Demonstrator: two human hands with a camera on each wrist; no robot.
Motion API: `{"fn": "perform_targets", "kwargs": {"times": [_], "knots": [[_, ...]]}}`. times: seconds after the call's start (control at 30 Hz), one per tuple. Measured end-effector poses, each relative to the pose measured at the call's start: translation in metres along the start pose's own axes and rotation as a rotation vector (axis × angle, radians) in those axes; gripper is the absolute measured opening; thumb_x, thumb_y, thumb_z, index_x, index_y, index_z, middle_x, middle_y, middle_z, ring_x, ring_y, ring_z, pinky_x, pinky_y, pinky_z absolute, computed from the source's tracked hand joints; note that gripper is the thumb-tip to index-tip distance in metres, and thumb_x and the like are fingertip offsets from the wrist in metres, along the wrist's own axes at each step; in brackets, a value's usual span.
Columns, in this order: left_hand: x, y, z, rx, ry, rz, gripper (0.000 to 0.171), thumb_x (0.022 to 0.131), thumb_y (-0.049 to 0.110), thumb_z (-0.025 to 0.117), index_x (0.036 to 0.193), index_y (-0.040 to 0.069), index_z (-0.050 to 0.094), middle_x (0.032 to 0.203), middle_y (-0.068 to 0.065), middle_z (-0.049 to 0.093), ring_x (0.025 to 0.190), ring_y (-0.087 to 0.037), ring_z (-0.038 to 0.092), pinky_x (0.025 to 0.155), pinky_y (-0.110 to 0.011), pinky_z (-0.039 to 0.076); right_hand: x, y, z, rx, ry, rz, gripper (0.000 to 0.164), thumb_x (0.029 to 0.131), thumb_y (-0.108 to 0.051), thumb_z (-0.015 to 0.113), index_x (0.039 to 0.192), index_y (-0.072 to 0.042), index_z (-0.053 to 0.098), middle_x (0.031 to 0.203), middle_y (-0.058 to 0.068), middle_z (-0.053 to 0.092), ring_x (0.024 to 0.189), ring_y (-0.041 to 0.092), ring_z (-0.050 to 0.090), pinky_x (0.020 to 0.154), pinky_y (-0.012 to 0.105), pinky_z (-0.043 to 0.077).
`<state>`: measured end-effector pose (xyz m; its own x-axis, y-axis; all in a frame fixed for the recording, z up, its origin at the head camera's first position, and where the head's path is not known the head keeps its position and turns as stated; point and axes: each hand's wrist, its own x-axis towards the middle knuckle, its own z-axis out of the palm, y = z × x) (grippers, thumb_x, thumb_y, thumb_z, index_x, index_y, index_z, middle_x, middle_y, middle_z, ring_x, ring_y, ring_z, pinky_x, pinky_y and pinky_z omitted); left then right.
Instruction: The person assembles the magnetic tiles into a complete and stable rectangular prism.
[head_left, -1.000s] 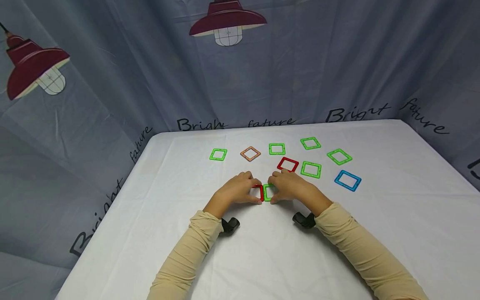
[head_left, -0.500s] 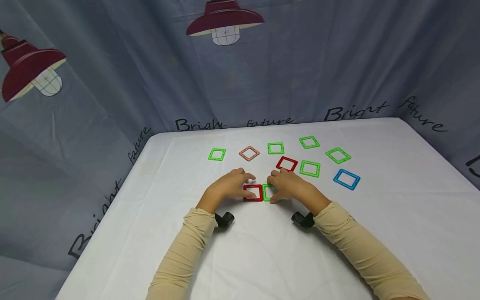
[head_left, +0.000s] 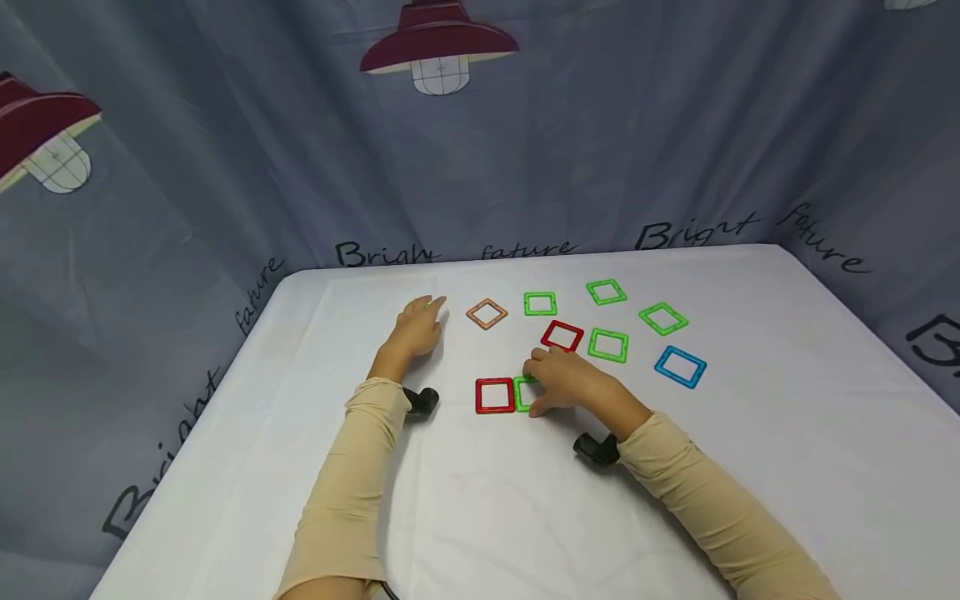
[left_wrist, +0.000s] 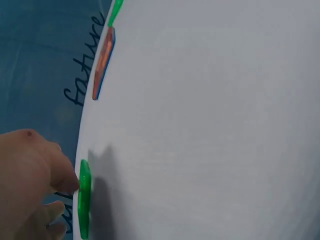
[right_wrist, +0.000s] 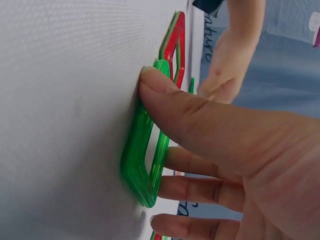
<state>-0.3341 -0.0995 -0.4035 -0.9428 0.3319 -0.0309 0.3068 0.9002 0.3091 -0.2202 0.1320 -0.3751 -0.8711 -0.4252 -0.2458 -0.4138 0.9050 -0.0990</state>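
In the head view my right hand (head_left: 566, 379) holds a green square magnetic tile (head_left: 517, 395) on the table, covering its right part. The right wrist view shows the thumb (right_wrist: 165, 92) on one side of that green frame and fingers on the other. A red square tile (head_left: 495, 410) lies flat against its left edge. Farther up and left, my left hand (head_left: 416, 327) is over another green tile (left_wrist: 84, 200), which the head view hides. Beside that tile is the left thumb, the other fingers loosely bent; whether they touch it I cannot tell.
An orange tile (head_left: 477, 306) lies right of my left hand. Behind my right hand are a second red tile (head_left: 567, 326) and several green tiles (head_left: 540, 294). A blue tile (head_left: 672, 379) lies farther right. A grey curtain (head_left: 585, 150) hangs behind the white table (head_left: 465, 500).
My left hand has let go of the red tile and moved up and left to the far-left green tile. My right hand keeps its place on its green tile.
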Motion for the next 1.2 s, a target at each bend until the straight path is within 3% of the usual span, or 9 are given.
{"fn": "perform_targets", "kwargs": {"times": [0.17,0.27,0.33,0.57,0.77,0.93,1.2], "knots": [[0.01,-0.008,0.001,0.056,-0.134,-0.11,0.06,0.09,0.005,0.04,0.146,0.016,0.021,0.153,-0.016,0.01,0.14,-0.036,0.007,0.114,-0.05,0.012,-0.001,0.001,0.0,0.007,0.006,-0.008,0.056,0.07,-0.039,0.076,0.114,-0.01,0.058,0.109,0.004,0.054,0.1,0.022,0.048,0.088,0.038,0.047],[0.008,-0.005,-0.001,0.099,-0.18,-0.126,0.058,0.091,0.009,0.041,0.146,0.017,0.023,0.152,-0.016,0.012,0.138,-0.038,0.012,0.113,-0.051,0.017,-0.001,0.0,0.0,0.004,0.007,-0.001,0.056,0.07,-0.039,0.077,0.115,-0.01,0.058,0.11,0.004,0.054,0.1,0.022,0.048,0.088,0.038,0.047],[0.005,-0.002,-0.004,0.115,-0.174,-0.127,0.056,0.091,0.011,0.042,0.144,0.018,0.027,0.15,-0.016,0.018,0.135,-0.038,0.019,0.111,-0.051,0.023,-0.002,0.0,-0.001,0.001,0.006,0.004,0.056,0.07,-0.038,0.077,0.115,-0.01,0.058,0.11,0.004,0.054,0.101,0.023,0.048,0.088,0.038,0.048],[-0.019,0.009,-0.011,0.151,-0.231,-0.103,0.057,0.089,0.016,0.046,0.143,0.017,0.03,0.145,-0.018,0.026,0.126,-0.037,0.029,0.103,-0.05,0.034,-0.001,0.0,-0.001,0.0,-0.003,-0.004,0.057,0.071,-0.038,0.076,0.115,-0.009,0.057,0.109,0.005,0.053,0.1,0.023,0.048,0.087,0.038,0.048],[-0.037,0.019,-0.012,0.172,-0.24,-0.067,0.058,0.087,0.018,0.053,0.141,0.016,0.034,0.141,-0.018,0.032,0.12,-0.034,0.034,0.096,-0.047,0.041,-0.002,0.0,-0.001,-0.003,-0.008,0.003,0.056,0.071,-0.038,0.077,0.115,-0.009,0.057,0.108,0.004,0.053,0.099,0.023,0.048,0.085,0.038,0.048],[-0.049,0.027,-0.01,0.237,-0.203,-0.003,0.052,0.086,0.018,0.058,0.136,0.013,0.042,0.129,-0.019,0.044,0.11,-0.034,0.042,0.089,-0.045,0.045,-0.001,0.0,-0.001,0.005,-0.012,0.011,0.057,0.071,-0.037,0.076,0.116,-0.009,0.057,0.109,0.005,0.053,0.101,0.024,0.047,0.087,0.039,0.048],[-0.063,0.031,-0.009,0.286,-0.173,0.035,0.048,0.087,0.02,0.06,0.132,0.012,0.047,0.122,-0.017,0.05,0.107,-0.034,0.048,0.088,-0.044,0.045,0.0,-0.002,-0.001,0.002,-0.016,0.005,0.057,0.071,-0.037,0.076,0.116,-0.009,0.057,0.109,0.005,0.053,0.1,0.024,0.048,0.086,0.039,0.048]]}}
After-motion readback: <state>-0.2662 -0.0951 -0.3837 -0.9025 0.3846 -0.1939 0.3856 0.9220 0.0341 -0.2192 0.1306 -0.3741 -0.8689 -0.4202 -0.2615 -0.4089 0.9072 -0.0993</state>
